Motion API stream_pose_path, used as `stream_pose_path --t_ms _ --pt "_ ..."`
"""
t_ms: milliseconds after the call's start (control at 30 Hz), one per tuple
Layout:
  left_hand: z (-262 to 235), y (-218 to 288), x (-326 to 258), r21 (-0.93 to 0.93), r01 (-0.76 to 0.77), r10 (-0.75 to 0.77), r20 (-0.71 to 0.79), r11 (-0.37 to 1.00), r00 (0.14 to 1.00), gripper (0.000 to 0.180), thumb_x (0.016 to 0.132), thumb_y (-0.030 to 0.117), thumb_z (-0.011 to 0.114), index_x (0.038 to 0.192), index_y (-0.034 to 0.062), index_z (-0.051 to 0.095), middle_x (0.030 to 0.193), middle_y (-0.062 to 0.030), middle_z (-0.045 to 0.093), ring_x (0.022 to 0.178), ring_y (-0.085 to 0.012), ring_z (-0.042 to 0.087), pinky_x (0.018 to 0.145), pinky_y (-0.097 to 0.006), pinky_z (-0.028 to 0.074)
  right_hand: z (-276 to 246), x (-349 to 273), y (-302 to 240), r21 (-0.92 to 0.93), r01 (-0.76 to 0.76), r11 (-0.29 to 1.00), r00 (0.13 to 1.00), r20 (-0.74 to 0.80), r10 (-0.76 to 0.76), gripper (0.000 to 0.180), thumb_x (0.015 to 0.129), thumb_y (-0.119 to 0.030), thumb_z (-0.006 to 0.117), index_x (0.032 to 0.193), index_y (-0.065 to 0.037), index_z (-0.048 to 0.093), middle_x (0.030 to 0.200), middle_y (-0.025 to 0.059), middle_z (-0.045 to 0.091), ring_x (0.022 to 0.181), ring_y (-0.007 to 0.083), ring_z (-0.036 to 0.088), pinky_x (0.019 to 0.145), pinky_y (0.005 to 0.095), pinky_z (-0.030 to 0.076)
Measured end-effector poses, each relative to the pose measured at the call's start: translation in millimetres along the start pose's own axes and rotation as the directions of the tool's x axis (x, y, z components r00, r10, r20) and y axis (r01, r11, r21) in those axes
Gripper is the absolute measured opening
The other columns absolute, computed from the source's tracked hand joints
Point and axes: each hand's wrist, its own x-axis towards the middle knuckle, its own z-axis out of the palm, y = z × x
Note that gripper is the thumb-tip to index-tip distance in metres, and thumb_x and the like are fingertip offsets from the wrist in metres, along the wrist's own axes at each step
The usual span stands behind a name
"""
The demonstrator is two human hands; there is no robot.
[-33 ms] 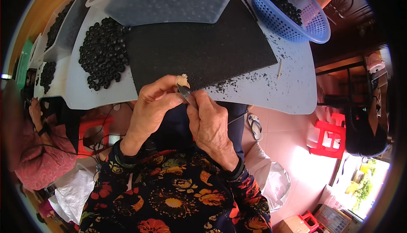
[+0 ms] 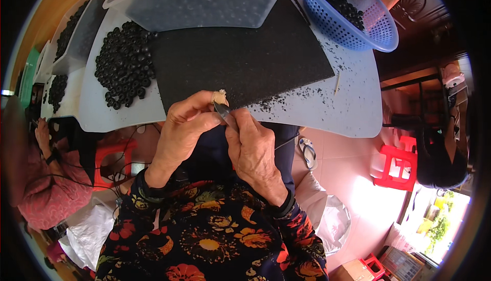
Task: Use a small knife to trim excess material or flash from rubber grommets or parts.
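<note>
In front of my lap, just off the table's near edge, both hands meet. My right hand [image 2: 254, 145] is closed around a small metal blade [image 2: 225, 114], its tip pointing up and left between the hands. My left hand [image 2: 186, 122] is in a pinch, thumb and forefinger beside the blade. Pale tape [image 2: 220, 97] wraps the tip of its forefinger. Whatever the left fingers hold is hidden by them and the blade. Behind the hands, a black mat [image 2: 240, 56] lies on the table. Left of it is a heap of small black ring-shaped parts [image 2: 124, 63].
A translucent bin [image 2: 199, 7] of black parts stands at the mat's far edge. A blue basket [image 2: 378, 22] sits far right. Black scraps [image 2: 268, 103] and a thin stick [image 2: 337, 83] lie on the pale table [image 2: 353, 112]. Another person's hand [image 2: 43, 135] is at left.
</note>
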Motion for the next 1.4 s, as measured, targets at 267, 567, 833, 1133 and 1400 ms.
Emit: stream_pose_path --t_ms 267,567,833,1133,1400 --pt "8 5 0 -0.103 0.047 -0.048 -0.014 0.994 0.999 0.023 0.085 -0.003 0.057 0.107 -0.0005 0.062 0.087 0.0004 0.060 0.078 -0.0044 0.052 0.073 -0.020 0.043 4 -2 0 -0.029 -0.022 0.999 1.000 -0.008 0.022 0.015 0.082 -0.004 0.062 0.088 -0.003 0.048 0.068 0.0144 0.058 0.061 0.0341 0.060 0.051 0.0404 0.046" --pt "22 30 -17 0.037 -0.015 0.015 -0.005 0.999 1.000 0.025 0.081 -0.005 0.056 0.105 -0.0015 0.061 0.095 -0.0039 0.058 0.084 -0.0101 0.055 0.078 -0.027 0.047 -10 -1 -8 0.043 -0.180 0.983 0.983 0.048 0.178 0.006 0.086 0.000 0.055 0.089 0.000 0.050 0.067 0.0185 0.059 0.058 0.0353 0.058 0.053 0.0383 0.045" --pt "14 16 -11 0.072 -0.101 0.098 0.041 0.992 0.994 0.029 0.082 -0.006 0.056 0.111 -0.0023 0.059 0.098 -0.0032 0.057 0.089 -0.0092 0.052 0.083 -0.025 0.043 3 -16 -16 0.656 -0.297 0.694 0.946 0.103 0.307 0.023 0.099 -0.021 0.046 0.086 -0.002 0.051 0.063 -0.0018 0.044 0.052 0.0051 0.038 0.046 0.0219 0.030" --pt "8 9 -12 0.158 -0.167 0.153 0.096 0.973 0.984 0.032 0.080 -0.007 0.057 0.112 -0.0044 0.060 0.102 -0.0067 0.058 0.088 -0.0099 0.051 0.079 -0.023 0.041 0 -11 -15 0.682 -0.379 0.626 0.913 0.166 0.372 0.022 0.097 -0.022 0.051 0.088 -0.002 0.054 0.064 -0.0053 0.044 0.056 0.0041 0.037 0.051 0.0214 0.032" --pt "10 8 -7 0.078 -0.109 0.105 0.061 0.991 0.993 0.028 0.082 -0.002 0.059 0.110 -0.0026 0.061 0.098 -0.0026 0.059 0.082 -0.0071 0.051 0.074 -0.023 0.043 2 -12 -6 0.574 -0.367 0.732 0.922 0.121 0.368 0.018 0.095 -0.014 0.051 0.086 0.001 0.052 0.061 0.0026 0.051 0.051 0.0082 0.044 0.046 0.0255 0.035"
